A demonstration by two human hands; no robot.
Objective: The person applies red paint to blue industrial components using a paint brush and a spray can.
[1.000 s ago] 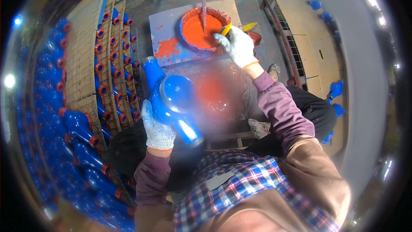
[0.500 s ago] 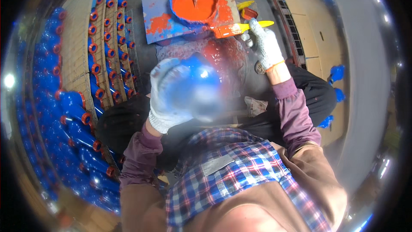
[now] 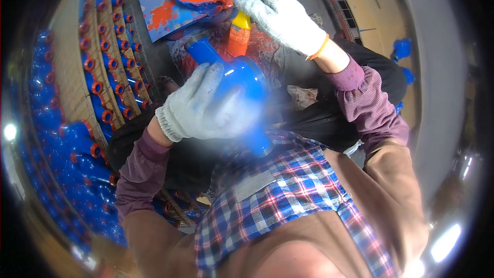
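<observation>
One gloved left hand (image 3: 198, 104) grips the blue fitting (image 3: 248, 78) nearside of the paint bucket (image 3: 199, 6), round its body, probably to leave the ends clear; right hand (image 3: 284, 19) pinches the brush (image 3: 241, 20) just right of that bucket, bristles fitting-ward, likely for control.

The top edge crops the paint bucket (image 3: 176, 1) at eleven o'clock and the yellow brush (image 3: 242, 20) at twelve; blur veils part of the left hand (image 3: 198, 105) and the blue fitting (image 3: 246, 78) toward six.
</observation>
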